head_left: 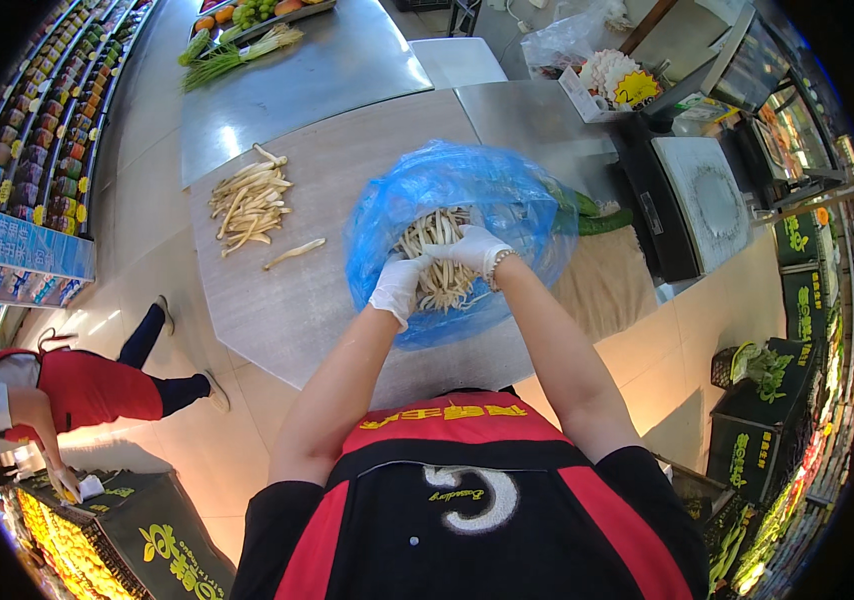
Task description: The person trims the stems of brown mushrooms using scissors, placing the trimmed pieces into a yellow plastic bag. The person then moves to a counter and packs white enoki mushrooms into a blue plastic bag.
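A large blue plastic bag [464, 169] lies spread on the table before me, its mouth facing my body. Inside its opening is a heap of long, thin pale mushrooms [438, 229]. My left hand [400, 285], in a white glove, grips the near left side of the heap. From the right, my gloved right hand [472, 251] closes over the mushrooms, and its fingertips nearly meet the left hand. Some fingers are hidden among the stems. Left of the bag lies a loose pile of mushrooms [250, 202], with one single mushroom [294, 253] apart from it.
Green cucumbers [603, 221] and a brown cloth [599, 289] lie right of the bag, near a weighing scale [701, 202]. Scallions [247, 56] and a fruit tray [269, 26] sit on the far metal table [337, 67]. A person in a red apron [100, 386] stands at the left.
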The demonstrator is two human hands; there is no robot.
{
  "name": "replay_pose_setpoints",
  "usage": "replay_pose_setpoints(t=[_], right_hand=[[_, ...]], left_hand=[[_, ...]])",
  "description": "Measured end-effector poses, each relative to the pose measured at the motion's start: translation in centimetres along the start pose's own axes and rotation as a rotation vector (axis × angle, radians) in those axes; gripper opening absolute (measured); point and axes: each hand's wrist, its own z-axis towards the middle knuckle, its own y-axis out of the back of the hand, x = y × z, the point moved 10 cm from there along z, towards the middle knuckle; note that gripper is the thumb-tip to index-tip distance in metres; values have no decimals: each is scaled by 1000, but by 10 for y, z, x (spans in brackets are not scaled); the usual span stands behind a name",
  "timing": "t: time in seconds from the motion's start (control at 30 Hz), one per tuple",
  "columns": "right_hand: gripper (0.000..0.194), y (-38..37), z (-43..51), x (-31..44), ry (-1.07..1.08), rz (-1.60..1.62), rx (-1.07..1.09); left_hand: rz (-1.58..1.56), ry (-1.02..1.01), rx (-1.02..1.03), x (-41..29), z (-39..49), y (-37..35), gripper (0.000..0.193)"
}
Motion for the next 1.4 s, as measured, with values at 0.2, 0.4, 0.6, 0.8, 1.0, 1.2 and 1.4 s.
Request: replay_pose_setpoints(t=[0.2, 0.4, 0.6, 0.8, 1.0, 1.2, 1.4], right_hand=[[66, 7, -15, 2, -33, 26, 123], [42, 5, -43, -9, -126, 770, 218], [38, 17, -43, -11, -27, 269, 106], [52, 30, -44, -3, -4, -182, 76], [55, 26, -40, 12, -106, -416, 92], [51, 49, -56, 18, -84, -484, -81], [46, 52, -62, 3, -80, -108, -10]], left_hand=[[-95, 131, -27, 7, -5, 11, 37], [-126, 209, 11, 11, -9, 15, 31], [-15, 249, -90, 19, -10, 21, 31], [92, 229, 31, 9, -20, 22, 24], [-50, 381, -80, 29, -16, 21, 15], [-197, 375, 7, 26, -31, 17, 18], [-322, 374, 132, 28, -53, -3, 17]])
